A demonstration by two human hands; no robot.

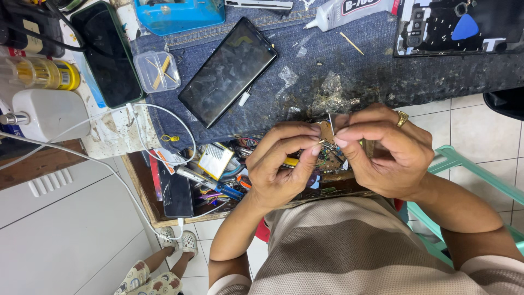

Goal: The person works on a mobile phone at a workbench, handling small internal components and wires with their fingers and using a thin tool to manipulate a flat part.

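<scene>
My left hand (pixel 281 164) and my right hand (pixel 382 150) meet over an open drawer, fingertips pinched together around a small thin part (pixel 329 131) that looks like a little brown board with a metal sliver; I cannot tell exactly what it is. A yellow-handled tool (pixel 291 161) shows under my left fingers. A ring sits on my right hand. On the denim-covered bench lies a dark phone (pixel 228 71) face up, a white cable end beside it.
The open drawer (pixel 191 188) is crammed with tools, cables and parts. Another phone (pixel 106 52) lies at the left, next to a small clear box (pixel 157 71), a glue tube (pixel 349 11), a blue box (pixel 180 13), an opened phone back (pixel 453 27). A child's feet (pixel 180 240) on the floor.
</scene>
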